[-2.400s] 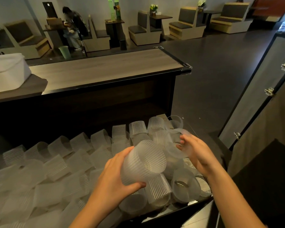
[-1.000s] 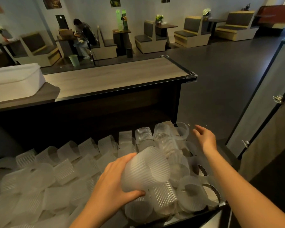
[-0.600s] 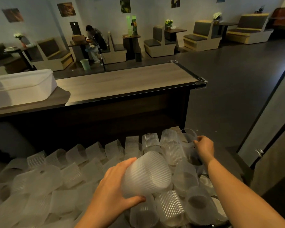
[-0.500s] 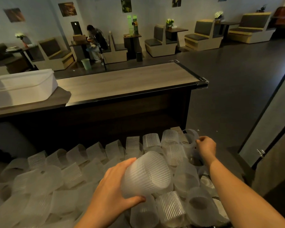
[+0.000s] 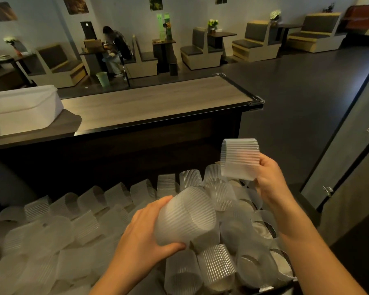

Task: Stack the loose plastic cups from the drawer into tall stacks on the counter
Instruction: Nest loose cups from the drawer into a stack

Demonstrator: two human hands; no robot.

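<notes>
Several frosted, ribbed plastic cups (image 5: 77, 226) lie loose in the open drawer below me, filling it. My left hand (image 5: 143, 235) grips a short nested stack of cups (image 5: 185, 216), held on its side over the drawer. My right hand (image 5: 268, 177) holds a single ribbed cup (image 5: 240, 158) by its lower part, raised above the drawer's far right corner. The wooden counter (image 5: 153, 103) runs across behind the drawer.
A white plastic tub (image 5: 19, 107) sits on the counter's left end. A metal corner bracket (image 5: 257, 101) marks the counter's right end. An open cabinet door (image 5: 349, 135) with hinges stands to my right. Booth seats, tables and a seated person (image 5: 113, 47) fill the room beyond.
My right hand reached into the far right of the drawer, took one cup and lifted it up. My left hand kept hold of its nested cups in about the same place.
</notes>
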